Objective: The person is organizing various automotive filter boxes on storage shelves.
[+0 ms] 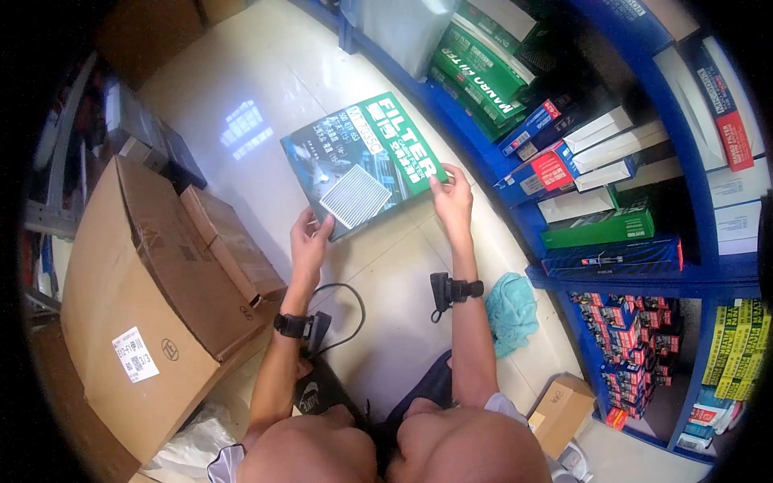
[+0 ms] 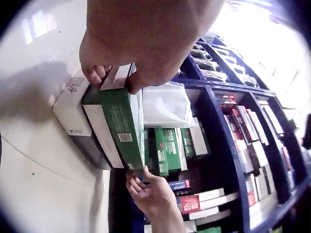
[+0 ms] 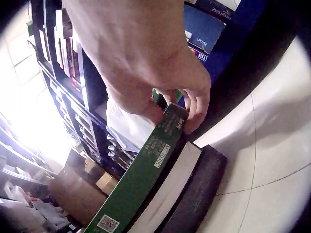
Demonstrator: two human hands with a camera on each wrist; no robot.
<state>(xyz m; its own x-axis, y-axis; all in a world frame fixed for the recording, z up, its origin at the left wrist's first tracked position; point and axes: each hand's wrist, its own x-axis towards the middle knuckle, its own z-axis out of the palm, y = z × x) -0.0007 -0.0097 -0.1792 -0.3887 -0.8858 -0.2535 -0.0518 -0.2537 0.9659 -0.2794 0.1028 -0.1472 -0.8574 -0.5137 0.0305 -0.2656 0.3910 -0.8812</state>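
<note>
Far L of frame: a brown carton (image 1: 121, 266), well apart from the grip. Mid-frame, slightly L: the lower L corner of the green-and-dark filter box (image 1: 354, 165) is pinched by the L hand (image 1: 307, 245), thumb on the printed face, fingers curled behind. The box is held up btwn both hands, its bulk lying above them in frame, i.e. away from the body. Its face is near-square, so no long axis can be told w/ certainty; its lower edge slants up from L hand to R hand (image 1: 453, 208). By the R hand the lower R corner is pinched, thumb on the green band. Neither grip is wide, each parted approx. to box thickness. Both hands are in contact, so neither is nearer. The blue shelf (image 1: 644, 283) is at R of frame, nearer the R hand; a teal cloth (image 1: 511, 314) is seen beside the R forearm.
</note>
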